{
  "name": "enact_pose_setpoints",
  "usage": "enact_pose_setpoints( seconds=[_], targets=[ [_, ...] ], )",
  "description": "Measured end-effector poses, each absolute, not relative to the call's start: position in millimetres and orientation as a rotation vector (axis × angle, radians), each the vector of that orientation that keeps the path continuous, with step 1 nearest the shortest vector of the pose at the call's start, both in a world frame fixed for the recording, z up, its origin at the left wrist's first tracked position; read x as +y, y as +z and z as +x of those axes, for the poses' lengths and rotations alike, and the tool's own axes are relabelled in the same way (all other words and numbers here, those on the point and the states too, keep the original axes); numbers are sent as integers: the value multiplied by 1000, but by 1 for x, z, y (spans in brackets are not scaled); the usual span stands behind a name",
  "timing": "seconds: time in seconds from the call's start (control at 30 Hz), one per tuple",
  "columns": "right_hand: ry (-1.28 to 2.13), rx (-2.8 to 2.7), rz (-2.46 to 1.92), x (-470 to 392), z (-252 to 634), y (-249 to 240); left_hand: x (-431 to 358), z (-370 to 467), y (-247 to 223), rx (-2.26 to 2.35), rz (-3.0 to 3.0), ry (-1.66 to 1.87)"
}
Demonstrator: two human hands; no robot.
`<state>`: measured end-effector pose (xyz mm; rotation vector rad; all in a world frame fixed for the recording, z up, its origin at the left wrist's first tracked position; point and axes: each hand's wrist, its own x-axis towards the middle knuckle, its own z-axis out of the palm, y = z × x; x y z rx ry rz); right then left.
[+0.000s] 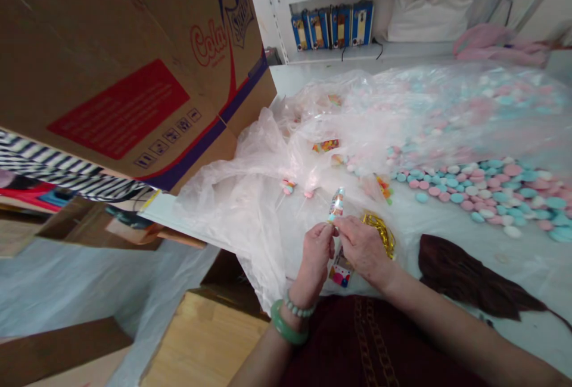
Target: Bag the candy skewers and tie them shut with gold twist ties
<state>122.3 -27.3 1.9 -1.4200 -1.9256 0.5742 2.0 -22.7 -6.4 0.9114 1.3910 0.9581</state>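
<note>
My left hand (317, 254) and my right hand (364, 250) meet over the plastic-covered table, fingers closed in a pinch. Between their fingertips they grip the lower end of a small printed treat bag (336, 201), which points away from me. Exactly what the fingertips press on is hidden. Beside my right hand lies a bundle of gold twist ties (382, 235), partly behind the fingers. Under my hands a colourful printed packet (340, 272) shows in part. Two small candy sticks, with a striped top (288, 186) and a pink top (308, 194), lie beyond my left hand.
Many pink, blue and white candies (496, 187) spread over the right side under clear plastic sheeting (357, 95). A dark brown cloth (469, 276) lies at right. A large cola carton (134, 65) stands at left; an open cardboard box (210, 333) sits below the table edge.
</note>
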Motion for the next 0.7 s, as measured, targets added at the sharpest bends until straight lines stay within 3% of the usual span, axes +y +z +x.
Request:
enact_pose_setpoints(
  seconds=[0.2,0.3,0.7],
  targets=[
    [359,-2092,-1800,-26,113,0,-24,1,-11,1431,1012,857],
    [360,-2137,-1783,-27,116,-1,-24,-1,-15,1414,1023,892],
    [977,-1536,-1693,-24,123,-10,-25,2,-22,1250,842,1011]
  ],
)
